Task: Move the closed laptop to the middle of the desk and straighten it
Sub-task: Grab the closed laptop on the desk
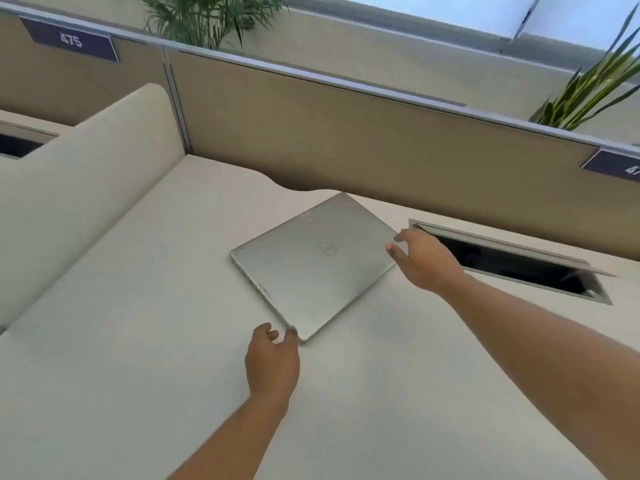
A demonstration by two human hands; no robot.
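A closed silver laptop [311, 265] lies flat on the white desk [138, 341], turned at an angle so one corner points at the back partition. My left hand [272, 362] is at the laptop's near corner, fingers apart, with a fingertip touching the edge. My right hand [424, 259] is at the right corner, fingers spread, thumb and fingertips touching that edge. Neither hand is closed around the laptop.
An open cable hatch [512, 261] with a raised lid is cut into the desk to the right of the laptop. A tan partition [346, 140] runs along the back. A white side divider [79, 174] stands at the left. Plants rise behind the partition.
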